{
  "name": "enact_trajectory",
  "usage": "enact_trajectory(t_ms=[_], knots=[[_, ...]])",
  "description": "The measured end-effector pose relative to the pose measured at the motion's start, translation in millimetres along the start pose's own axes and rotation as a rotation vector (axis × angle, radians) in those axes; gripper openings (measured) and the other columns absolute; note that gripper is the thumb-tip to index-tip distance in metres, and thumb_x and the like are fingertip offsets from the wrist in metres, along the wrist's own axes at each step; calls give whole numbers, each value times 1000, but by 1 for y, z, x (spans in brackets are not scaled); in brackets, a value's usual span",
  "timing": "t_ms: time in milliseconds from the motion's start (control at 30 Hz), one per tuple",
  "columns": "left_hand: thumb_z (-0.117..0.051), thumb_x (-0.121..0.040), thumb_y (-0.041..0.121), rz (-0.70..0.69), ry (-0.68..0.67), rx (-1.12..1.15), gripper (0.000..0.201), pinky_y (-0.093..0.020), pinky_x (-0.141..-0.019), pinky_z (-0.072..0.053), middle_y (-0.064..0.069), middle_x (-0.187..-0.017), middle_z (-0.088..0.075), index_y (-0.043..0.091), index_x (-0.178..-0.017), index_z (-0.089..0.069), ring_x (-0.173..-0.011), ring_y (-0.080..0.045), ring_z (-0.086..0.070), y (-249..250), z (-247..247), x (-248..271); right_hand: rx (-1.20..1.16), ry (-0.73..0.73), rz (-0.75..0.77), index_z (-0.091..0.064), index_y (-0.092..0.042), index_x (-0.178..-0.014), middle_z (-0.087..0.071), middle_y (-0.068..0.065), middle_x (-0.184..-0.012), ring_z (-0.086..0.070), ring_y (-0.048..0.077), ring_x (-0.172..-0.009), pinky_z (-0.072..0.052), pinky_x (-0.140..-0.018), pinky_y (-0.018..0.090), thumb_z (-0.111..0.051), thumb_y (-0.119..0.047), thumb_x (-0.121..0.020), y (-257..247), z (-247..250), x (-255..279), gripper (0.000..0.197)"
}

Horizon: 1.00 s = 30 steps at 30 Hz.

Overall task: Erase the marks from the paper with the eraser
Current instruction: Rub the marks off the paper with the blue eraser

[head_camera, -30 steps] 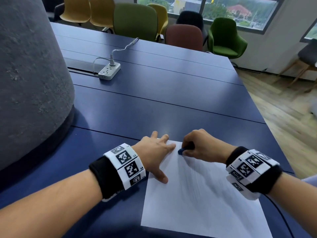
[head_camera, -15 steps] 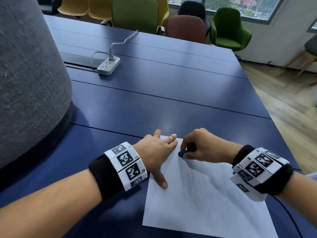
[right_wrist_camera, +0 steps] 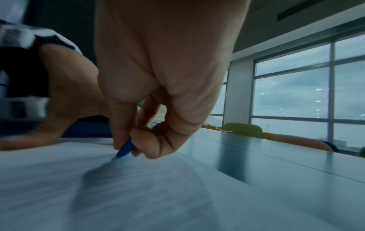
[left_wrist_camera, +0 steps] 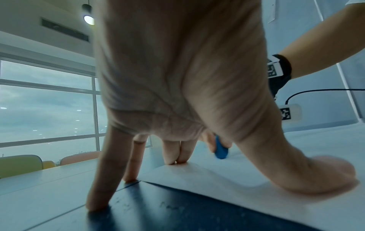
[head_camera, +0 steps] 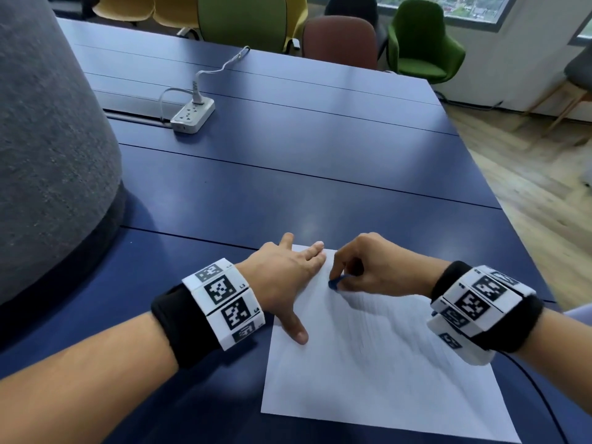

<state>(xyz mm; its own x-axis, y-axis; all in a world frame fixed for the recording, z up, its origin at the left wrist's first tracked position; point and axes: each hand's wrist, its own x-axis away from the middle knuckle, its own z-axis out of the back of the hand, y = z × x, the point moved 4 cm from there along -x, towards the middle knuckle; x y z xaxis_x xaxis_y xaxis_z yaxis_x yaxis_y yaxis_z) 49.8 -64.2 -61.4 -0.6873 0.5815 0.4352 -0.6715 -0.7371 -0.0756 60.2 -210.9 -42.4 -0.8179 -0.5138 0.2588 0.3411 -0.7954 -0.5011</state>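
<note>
A dark blue table (head_camera: 288,187) made of long panels with thin seams between them fills most of the head view. At its near right lies a white sheet of paper (head_camera: 368,379), faint grey pencil marks (head_camera: 378,318) streaking its middle. The left hand (head_camera: 285,277) lies spread over the paper's far left corner: thumb and two fingertips press on the sheet, the outer two fingers on the table just beside its edge. The right hand (head_camera: 374,270) pinches a small blue eraser (head_camera: 336,282) between thumb and forefinger, its tip touching the paper near the far edge, just right of the left fingertips. Both wrists wear black bands with white marker tiles.

To the far left a white power strip (head_camera: 192,118) sits on the table with a white cable (head_camera: 221,67) plugged in, beside a slot in the tabletop. A broad grey rough-surfaced column (head_camera: 48,139) stands at the left edge. Along the far side stand yellow, green, maroon and dark chairs, one green armchair (head_camera: 423,43) at the right. Large windows show a cloudy sky; the floor at right is light wood (head_camera: 528,171).
</note>
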Motion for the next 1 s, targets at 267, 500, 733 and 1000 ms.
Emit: enact_trajectory(t_ms=[267, 500, 733, 1000], knots=[[-76, -56, 74, 4, -5, 1, 132, -33, -72, -29, 11, -164, 1, 24, -155, -4, -128, -31, -27, 0, 1, 0, -19, 13, -12, -76, -21, -84, -54, -22, -48, -50, 4, -48, -35, -48, 10, -75, -20, -80, 0, 1, 0, 4], [-79, -57, 71, -14, -4, 33, 123, -32, -69, -30, 9, -163, -3, 36, -152, -7, -126, -31, -29, 2, 2, 2, -1, 59, -19, -74, -23, -81, -54, -25, -50, -51, 2, -50, -36, -49, 10, -75, -20, -81, 1, 5, 0, 3], [-78, -58, 71, -8, -10, 18, 126, -33, -70, -31, 10, -163, -2, 33, -154, -6, -125, -31, -29, 4, 2, 2, -53, -59, -29, -75, -20, -85, -55, -17, -48, -49, 4, -43, -37, -47, 11, -74, -16, -81, -4, -3, 9, 6], [-77, -58, 72, 4, -18, 8, 131, -33, -74, -29, 10, -164, 2, 27, -156, -1, -128, -31, -27, 3, 2, 1, -88, -135, -29, -75, -21, -84, -54, -14, -48, -47, 10, -41, -43, -46, 20, -73, -17, -81, -8, -9, 13, 5]])
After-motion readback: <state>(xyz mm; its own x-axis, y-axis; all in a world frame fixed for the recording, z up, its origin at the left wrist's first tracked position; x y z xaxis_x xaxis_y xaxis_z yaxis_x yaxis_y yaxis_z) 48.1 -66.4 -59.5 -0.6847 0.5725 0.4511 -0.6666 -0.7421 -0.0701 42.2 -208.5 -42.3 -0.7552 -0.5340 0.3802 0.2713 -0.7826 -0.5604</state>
